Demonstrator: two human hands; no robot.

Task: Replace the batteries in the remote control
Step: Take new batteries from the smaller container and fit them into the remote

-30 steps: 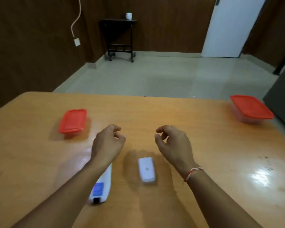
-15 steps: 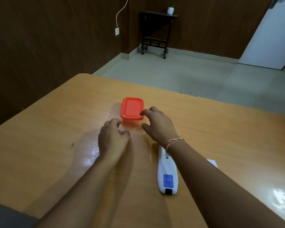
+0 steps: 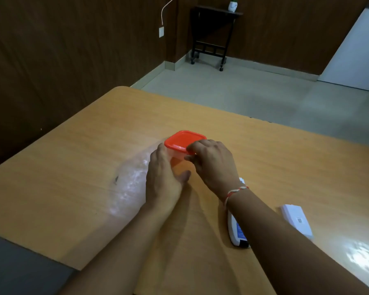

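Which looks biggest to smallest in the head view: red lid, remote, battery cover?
1. Red lid.
2-3. Remote and battery cover: unsure. The right forearm hides much of the remote, and both lie nearer the camera than the lid.

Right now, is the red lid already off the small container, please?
No, the red lid sits on the container, with the right hand at its rim and the left hand against its side.

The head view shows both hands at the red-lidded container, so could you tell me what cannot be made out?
- Container contents: hidden by red lid and both hands.
- Remote control: mostly covered by the right forearm.
- Battery cover label: too small.
- Right hand grip on lid: fingertips hidden.
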